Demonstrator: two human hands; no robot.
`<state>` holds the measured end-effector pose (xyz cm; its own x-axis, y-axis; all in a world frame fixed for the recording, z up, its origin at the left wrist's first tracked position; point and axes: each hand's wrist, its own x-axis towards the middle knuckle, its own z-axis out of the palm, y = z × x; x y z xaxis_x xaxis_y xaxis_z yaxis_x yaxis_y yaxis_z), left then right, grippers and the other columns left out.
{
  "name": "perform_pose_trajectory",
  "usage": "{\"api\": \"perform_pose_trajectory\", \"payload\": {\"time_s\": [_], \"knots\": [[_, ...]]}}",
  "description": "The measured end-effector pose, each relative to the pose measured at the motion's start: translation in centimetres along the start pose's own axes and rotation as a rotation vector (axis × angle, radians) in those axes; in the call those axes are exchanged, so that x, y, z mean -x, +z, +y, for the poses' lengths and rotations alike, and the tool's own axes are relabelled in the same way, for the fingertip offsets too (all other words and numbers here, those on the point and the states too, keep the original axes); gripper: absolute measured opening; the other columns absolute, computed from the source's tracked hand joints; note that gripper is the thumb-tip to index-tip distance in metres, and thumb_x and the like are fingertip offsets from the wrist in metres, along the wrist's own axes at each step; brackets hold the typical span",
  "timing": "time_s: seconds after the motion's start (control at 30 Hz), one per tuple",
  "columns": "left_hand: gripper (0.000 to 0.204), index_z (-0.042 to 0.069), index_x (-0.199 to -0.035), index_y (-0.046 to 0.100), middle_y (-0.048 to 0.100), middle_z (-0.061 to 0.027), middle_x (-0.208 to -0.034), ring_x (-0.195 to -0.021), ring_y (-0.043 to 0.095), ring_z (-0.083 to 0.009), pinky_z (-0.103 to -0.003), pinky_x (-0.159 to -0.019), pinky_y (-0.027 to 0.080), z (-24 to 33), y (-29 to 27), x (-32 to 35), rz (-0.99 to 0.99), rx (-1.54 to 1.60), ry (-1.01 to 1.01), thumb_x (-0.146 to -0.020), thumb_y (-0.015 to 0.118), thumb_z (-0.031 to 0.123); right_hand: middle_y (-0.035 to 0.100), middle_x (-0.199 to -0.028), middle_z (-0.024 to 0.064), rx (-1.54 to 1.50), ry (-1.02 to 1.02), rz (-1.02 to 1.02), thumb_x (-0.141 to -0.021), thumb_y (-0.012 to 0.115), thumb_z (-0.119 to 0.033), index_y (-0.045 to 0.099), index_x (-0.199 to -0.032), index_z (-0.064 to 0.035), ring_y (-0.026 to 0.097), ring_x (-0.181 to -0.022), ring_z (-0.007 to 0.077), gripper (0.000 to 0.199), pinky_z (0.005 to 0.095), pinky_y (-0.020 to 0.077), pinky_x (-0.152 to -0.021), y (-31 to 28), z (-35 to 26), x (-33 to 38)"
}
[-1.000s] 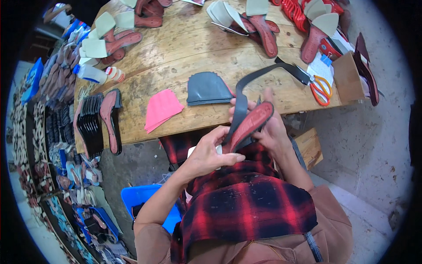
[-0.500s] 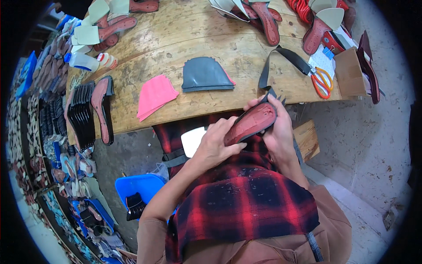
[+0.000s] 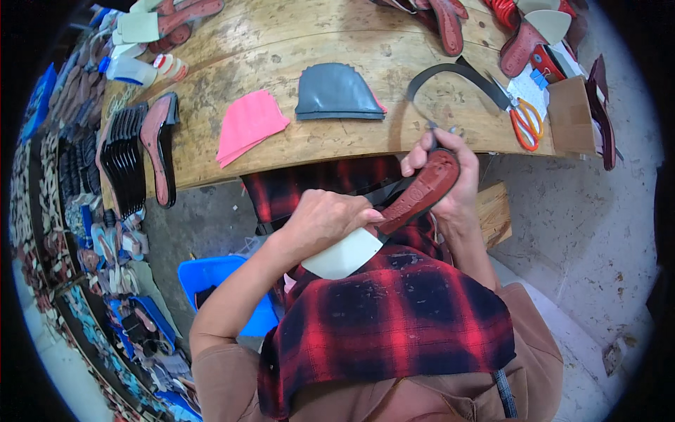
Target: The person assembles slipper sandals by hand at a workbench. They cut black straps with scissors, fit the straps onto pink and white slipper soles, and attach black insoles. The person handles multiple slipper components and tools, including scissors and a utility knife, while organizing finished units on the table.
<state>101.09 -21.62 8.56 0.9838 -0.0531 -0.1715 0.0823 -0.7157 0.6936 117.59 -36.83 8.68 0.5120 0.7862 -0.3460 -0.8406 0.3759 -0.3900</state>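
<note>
— What's nearest?

— A red-and-black plaid cloth (image 3: 394,316) over the lap, with a blue bin (image 3: 211,281) on the floor to its left.

— And the hands?

— The left hand (image 3: 323,221) is closed on the near end of a reddish shoe sole (image 3: 422,191), a pale flat piece (image 3: 344,253) under it. The right hand (image 3: 443,176) wraps its far end, fingers curled tight.

— Farther?

— On the wooden table (image 3: 281,56): a pink piece (image 3: 246,123) at left, a grey piece (image 3: 336,93) beside it, and orange-handled scissors (image 3: 524,119) at right.
</note>
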Motion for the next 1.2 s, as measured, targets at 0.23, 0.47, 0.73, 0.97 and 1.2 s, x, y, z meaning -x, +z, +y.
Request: {"api": "perform_pose_trajectory", "payload": {"time_s": [0.23, 0.47, 0.73, 0.97, 1.2], "knots": [[0.027, 0.005, -0.106, 0.071, 0.073, -0.0109, -0.088, -0.075, 0.069, -0.0258, -0.037, -0.072, 0.053, -2.4, -2.3, 3.0, -0.297, 0.902, -0.366, -0.088, 0.069, 0.023, 0.060, -0.067, 0.0155, 0.261, -0.113, -0.170, -0.097, 0.043, -0.027, 0.057, -0.084, -0.0024, 0.060, -0.062, 0.0319, 0.031, 0.0413, 0.0510, -0.065, 2.6, -0.5, 2.0], [0.095, -0.003, -0.134, 0.044, 0.058, -0.0239, -0.124, -0.119, 0.055, -0.0361, -0.041, -0.100, 0.044, 4.4, -5.4, -2.6, 0.182, 0.256, -0.021, -0.064, 0.087, 0.043, 0.069, -0.101, 0.0171, 0.370, -0.365, 0.120, -0.103, 0.044, -0.025, 0.044, -0.134, 0.0045, 0.066, -0.096, 0.0221, 0.043, 0.0350, 0.0528, -0.088, 6.2, 1.8, -0.6], [0.092, -0.003, -0.134, 0.048, 0.059, -0.0080, -0.113, -0.097, 0.056, -0.0126, -0.028, -0.089, 0.046, 3.8, -4.8, -3.0, 0.245, 1.039, -0.030, -0.056, 0.094, 0.017, 0.073, -0.084, 0.0135, 0.710, -0.381, -0.079, -0.102, 0.049, -0.034, 0.062, -0.106, -0.0024, 0.047, -0.048, 0.0043, 0.035, 0.0188, 0.0328, -0.040, 7.7, -4.0, -1.5], [0.082, -0.001, -0.130, 0.056, 0.066, -0.0136, -0.101, -0.090, 0.065, -0.0217, -0.031, -0.084, 0.051, 4.3, -4.7, -1.0, 0.333, 0.434, 0.244, -0.058, 0.091, 0.019, 0.071, -0.084, 0.0196, 0.560, -0.472, 0.113, -0.100, 0.053, -0.022, 0.061, -0.097, 0.0010, 0.063, -0.053, 0.0124, 0.025, 0.0192, 0.0382, -0.037, 5.3, -5.4, 1.9], [0.077, 0.003, -0.124, 0.062, 0.069, -0.0138, -0.101, -0.091, 0.068, -0.0235, -0.032, -0.081, 0.053, 2.9, -5.8, -4.0, 0.722, 0.109, 0.128, -0.054, 0.090, 0.016, 0.069, -0.093, 0.0237, 0.567, -0.566, 0.013, -0.099, 0.052, -0.020, 0.058, -0.097, 0.0026, 0.066, -0.057, 0.0231, 0.023, 0.0236, 0.0460, -0.041, 5.5, -0.7, 6.2]]}}
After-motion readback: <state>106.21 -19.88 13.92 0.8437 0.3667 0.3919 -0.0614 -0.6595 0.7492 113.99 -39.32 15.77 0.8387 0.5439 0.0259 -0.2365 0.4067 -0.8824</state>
